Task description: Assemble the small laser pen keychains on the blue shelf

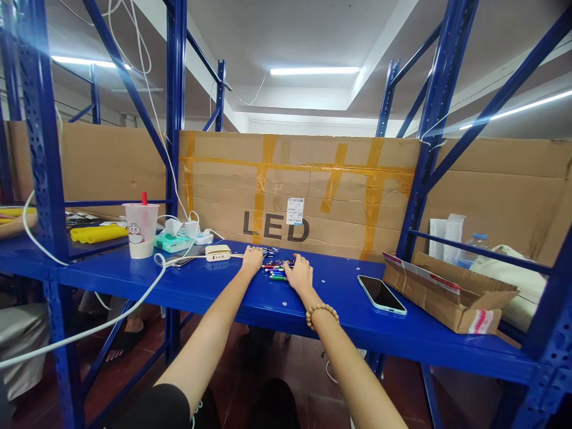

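Note:
Several pens (274, 271) in red, blue, green and dark colours lie in a small pile on the blue shelf top (328, 295), between my two hands. My left hand (253, 260) rests at the left ends of the pile, palm down, its fingers stretched forward. On the other side, my right hand (300, 274), with a bead bracelet on its wrist, touches the right ends of the pens with its fingers apart. Neither hand appears closed around a pen. Further dark blue pens (270, 251) lie behind the pile, near the cardboard.
A phone (382, 294) and an open cardboard box (447, 292) lie to the right. Leftward stand a power strip (218, 253), a green packet (173, 242) and a cup with a straw (141, 231). A white cable (134, 313) hangs in front. Cardboard marked LED (223, 190) closes the back.

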The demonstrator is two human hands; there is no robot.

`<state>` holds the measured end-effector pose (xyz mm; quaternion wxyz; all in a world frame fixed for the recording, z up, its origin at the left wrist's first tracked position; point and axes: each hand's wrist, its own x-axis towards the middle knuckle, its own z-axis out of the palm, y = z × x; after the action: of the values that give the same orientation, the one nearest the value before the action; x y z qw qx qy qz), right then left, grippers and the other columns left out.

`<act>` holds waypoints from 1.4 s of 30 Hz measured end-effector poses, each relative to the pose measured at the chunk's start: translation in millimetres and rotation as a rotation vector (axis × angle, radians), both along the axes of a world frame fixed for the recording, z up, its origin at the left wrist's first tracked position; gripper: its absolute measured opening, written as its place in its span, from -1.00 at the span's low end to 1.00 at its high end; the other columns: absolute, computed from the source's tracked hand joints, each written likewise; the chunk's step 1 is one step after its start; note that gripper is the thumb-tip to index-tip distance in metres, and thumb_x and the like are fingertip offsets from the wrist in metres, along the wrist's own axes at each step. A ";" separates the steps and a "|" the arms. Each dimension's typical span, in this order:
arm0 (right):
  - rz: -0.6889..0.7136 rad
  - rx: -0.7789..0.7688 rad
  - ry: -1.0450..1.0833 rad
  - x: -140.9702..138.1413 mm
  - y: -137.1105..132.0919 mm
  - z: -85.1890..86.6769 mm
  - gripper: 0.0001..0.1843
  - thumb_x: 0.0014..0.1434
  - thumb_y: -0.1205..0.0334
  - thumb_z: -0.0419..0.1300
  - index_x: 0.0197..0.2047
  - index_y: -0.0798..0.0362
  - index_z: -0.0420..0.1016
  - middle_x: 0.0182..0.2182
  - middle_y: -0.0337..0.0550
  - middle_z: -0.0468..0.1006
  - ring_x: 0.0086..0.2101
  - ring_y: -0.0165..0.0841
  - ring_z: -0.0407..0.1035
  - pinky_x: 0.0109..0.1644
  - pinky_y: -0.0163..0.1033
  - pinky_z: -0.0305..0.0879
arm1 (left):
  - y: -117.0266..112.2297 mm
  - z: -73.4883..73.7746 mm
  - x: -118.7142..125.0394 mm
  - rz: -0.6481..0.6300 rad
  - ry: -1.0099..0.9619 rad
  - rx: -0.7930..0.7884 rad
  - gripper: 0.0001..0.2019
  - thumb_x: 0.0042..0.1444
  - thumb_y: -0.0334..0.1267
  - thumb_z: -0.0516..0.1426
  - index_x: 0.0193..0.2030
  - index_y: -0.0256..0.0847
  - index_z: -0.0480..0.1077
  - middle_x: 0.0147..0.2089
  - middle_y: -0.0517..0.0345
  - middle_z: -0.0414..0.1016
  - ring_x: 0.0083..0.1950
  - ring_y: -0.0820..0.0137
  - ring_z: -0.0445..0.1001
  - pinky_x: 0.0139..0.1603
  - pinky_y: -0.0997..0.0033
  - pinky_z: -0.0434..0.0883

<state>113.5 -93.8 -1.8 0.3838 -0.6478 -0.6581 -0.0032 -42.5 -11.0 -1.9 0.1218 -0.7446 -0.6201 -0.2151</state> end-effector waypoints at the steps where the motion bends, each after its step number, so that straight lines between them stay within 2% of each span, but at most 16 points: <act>1: -0.002 -0.010 0.013 0.7 1.2 -0.2 -0.53 0.17 0.13 -0.04 0.08 0.21 0.25 0.01 0.13 0.35 0.04 -0.10 0.16 0.07 -0.04 0.02 | -0.6 0.2 0.8 -0.001 -0.012 0.004 -0.70 0.18 -0.21 0.05 0.02 -0.27 0.28 0.02 0.00 0.34 -0.05 0.30 0.39 -0.07 0.15 0.40; 6: -0.027 -0.037 0.072 5.1 7.2 -0.5 -0.59 0.19 0.14 -0.03 0.02 0.21 0.30 -0.03 0.14 0.35 0.02 -0.09 0.17 0.05 0.01 0.05 | -5.4 1.0 1.0 0.017 -0.110 0.053 -0.71 0.18 -0.21 0.06 0.02 -0.27 0.28 0.02 0.00 0.34 -0.05 0.30 0.39 -0.08 0.15 0.40; 11: 0.015 0.028 0.103 6.9 9.1 0.1 -0.74 0.18 0.16 0.06 -0.14 0.14 0.39 -0.11 -0.05 0.40 -0.02 -0.20 0.22 0.05 0.01 0.06 | -13.0 7.5 4.2 -0.004 -0.273 0.165 -0.70 0.18 -0.21 0.06 0.02 -0.28 0.28 0.02 0.00 0.34 -0.04 0.30 0.39 -0.07 0.14 0.39; 14: 0.092 0.091 0.142 7.9 9.3 0.6 -0.77 0.17 0.18 0.05 -0.20 0.11 0.43 -0.16 -0.07 0.44 -0.08 -0.24 0.27 0.00 -0.07 0.14 | -19.2 16.7 12.9 -0.087 -0.372 0.234 -0.71 0.18 -0.21 0.05 0.00 -0.28 0.29 -0.01 0.01 0.36 -0.05 0.30 0.39 -0.06 0.14 0.38; 17: 0.157 0.159 0.218 9.6 8.8 1.9 -0.70 0.19 0.15 -0.03 -0.18 0.08 0.45 -0.19 -0.07 0.47 -0.18 -0.29 0.34 -0.10 -0.19 0.23 | -27.6 25.2 25.6 -0.216 -0.455 0.286 -0.73 0.20 -0.24 0.03 0.01 -0.30 0.27 -0.06 0.03 0.38 -0.09 0.32 0.41 -0.07 0.16 0.38; 20: 0.206 0.229 0.296 10.3 6.5 4.2 -0.61 0.22 0.12 -0.14 -0.06 0.06 0.41 -0.16 -0.09 0.48 -0.25 -0.34 0.38 -0.15 -0.24 0.28 | -37.5 27.2 35.9 -0.337 -0.522 0.310 -0.75 0.23 -0.41 -0.10 0.02 -0.25 0.21 -0.07 0.03 0.38 -0.06 0.36 0.40 -0.04 0.27 0.35; 24: 0.295 0.270 0.328 7.5 0.2 6.7 -0.56 0.24 0.09 -0.18 0.05 0.02 0.34 -0.11 -0.15 0.49 -0.31 -0.38 0.42 -0.16 -0.26 0.31 | -49.7 19.3 35.8 -0.465 -0.571 0.266 -0.71 0.17 -0.50 -0.18 -0.09 -0.18 0.24 -0.15 0.08 0.42 -0.13 0.40 0.41 -0.08 0.35 0.36; 27: 0.383 0.244 0.299 4.0 -5.0 6.8 -0.57 0.23 0.03 -0.14 0.00 -0.03 0.40 -0.22 -0.21 0.55 -0.40 -0.40 0.44 -0.27 -0.30 0.35 | -55.6 11.2 27.8 -0.527 -0.597 0.216 -0.73 0.15 -0.47 -0.15 -0.13 -0.18 0.27 -0.15 0.10 0.43 -0.10 0.38 0.40 -0.03 0.33 0.34; 30: 0.424 0.223 0.254 1.3 -8.8 6.0 -0.62 0.16 0.01 0.00 -0.06 -0.03 0.46 -0.32 -0.22 0.58 -0.42 -0.38 0.44 -0.32 -0.31 0.36 | -58.4 5.9 21.6 -0.559 -0.629 0.181 -0.73 0.17 -0.42 -0.13 -0.06 -0.18 0.27 -0.07 0.04 0.40 -0.01 0.34 0.37 0.06 0.28 0.29; 33: 0.414 0.232 0.209 0.0 -10.4 5.6 -0.65 0.07 0.14 0.14 -0.06 -0.01 0.47 -0.31 -0.21 0.57 -0.41 -0.39 0.45 -0.29 -0.31 0.35 | -60.9 4.3 21.4 -0.607 -0.647 0.144 -0.70 0.17 -0.40 -0.12 0.01 -0.18 0.26 0.00 0.02 0.37 0.05 0.33 0.33 0.11 0.27 0.25; 36: 0.380 0.259 0.177 0.2 -10.9 6.2 -0.67 0.04 0.24 0.13 -0.09 0.00 0.49 -0.25 -0.19 0.54 -0.40 -0.40 0.44 -0.30 -0.31 0.35 | -64.8 5.6 24.5 -0.674 -0.659 0.107 -0.69 0.15 -0.41 -0.10 0.00 -0.19 0.29 0.02 0.03 0.38 0.06 0.35 0.33 0.13 0.33 0.23; 39: 0.361 0.288 0.162 1.7 -11.0 7.3 -0.71 0.07 0.22 0.10 -0.13 0.00 0.51 -0.18 -0.17 0.50 -0.40 -0.42 0.44 -0.33 -0.32 0.35 | -68.4 7.8 26.5 -0.705 -0.688 0.080 -0.70 0.13 -0.40 -0.09 -0.03 -0.22 0.31 -0.02 0.04 0.42 0.00 0.35 0.37 0.07 0.35 0.27; 42: 0.350 0.309 0.157 3.8 -10.3 7.5 -0.76 0.10 0.18 0.09 -0.23 -0.01 0.55 -0.12 -0.16 0.47 -0.38 -0.42 0.44 -0.32 -0.30 0.36 | -70.3 9.1 26.1 -0.710 -0.725 0.049 -0.71 0.11 -0.39 -0.11 -0.10 -0.23 0.34 -0.23 0.10 0.48 -0.21 0.37 0.43 -0.13 0.39 0.36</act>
<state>117.3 -104.0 5.7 0.5228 -0.4558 -0.7202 0.0132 -16.3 -81.3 7.3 -0.1644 -0.7838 -0.3258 -0.5024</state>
